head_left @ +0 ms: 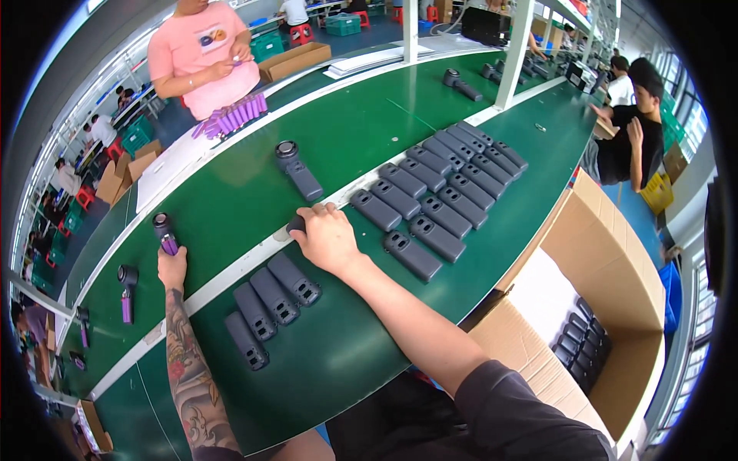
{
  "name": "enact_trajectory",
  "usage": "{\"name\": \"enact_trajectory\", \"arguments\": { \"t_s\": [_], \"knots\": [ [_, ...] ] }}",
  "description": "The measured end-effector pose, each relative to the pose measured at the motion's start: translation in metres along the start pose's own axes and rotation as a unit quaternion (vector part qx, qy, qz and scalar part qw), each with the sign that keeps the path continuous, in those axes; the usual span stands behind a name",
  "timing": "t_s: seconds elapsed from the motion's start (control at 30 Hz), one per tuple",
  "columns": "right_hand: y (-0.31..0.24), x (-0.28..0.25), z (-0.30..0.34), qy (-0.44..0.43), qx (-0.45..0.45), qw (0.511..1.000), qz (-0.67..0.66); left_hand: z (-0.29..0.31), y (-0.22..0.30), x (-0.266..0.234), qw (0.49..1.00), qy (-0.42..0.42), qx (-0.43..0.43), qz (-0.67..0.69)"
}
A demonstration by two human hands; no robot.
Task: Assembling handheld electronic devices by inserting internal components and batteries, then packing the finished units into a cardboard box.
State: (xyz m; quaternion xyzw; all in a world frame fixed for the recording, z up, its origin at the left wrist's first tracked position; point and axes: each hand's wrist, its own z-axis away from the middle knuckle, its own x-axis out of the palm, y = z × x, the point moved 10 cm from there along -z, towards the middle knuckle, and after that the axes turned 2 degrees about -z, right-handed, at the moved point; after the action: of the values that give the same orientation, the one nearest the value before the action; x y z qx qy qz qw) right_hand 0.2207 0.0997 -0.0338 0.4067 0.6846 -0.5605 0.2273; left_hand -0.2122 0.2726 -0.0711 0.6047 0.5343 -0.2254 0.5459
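Dark sleeve [515, 407] near right; R hand [330, 238], fingers curled on grey piece [295, 223]; L hand [172, 267], fingers closed round purple-handled device [164, 232].

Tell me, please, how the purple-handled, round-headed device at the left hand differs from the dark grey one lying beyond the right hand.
The purple-handled, round-headed device shows purple below its dark head, while the dark grey, round-headed device has a grey handle. The purple-handled one is held by the left hand; the grey one lies untouched on the green surface. Both have round, dark heads.
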Motion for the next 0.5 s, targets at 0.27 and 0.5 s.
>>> {"name": "enact_trajectory", "arguments": {
  "t_s": [0.27,0.5],
  "knots": [
    [0.004,-0.015,0.001,0.052,-0.014,0.988,0.146,0.111,0.124,-0.025,0.755,-0.212,-0.02,0.62],
    [-0.004,-0.008,-0.003,-0.084,0.128,0.834,-0.53,0.159,0.192,-0.063,0.609,-0.273,-0.011,0.745]
  ]
}}
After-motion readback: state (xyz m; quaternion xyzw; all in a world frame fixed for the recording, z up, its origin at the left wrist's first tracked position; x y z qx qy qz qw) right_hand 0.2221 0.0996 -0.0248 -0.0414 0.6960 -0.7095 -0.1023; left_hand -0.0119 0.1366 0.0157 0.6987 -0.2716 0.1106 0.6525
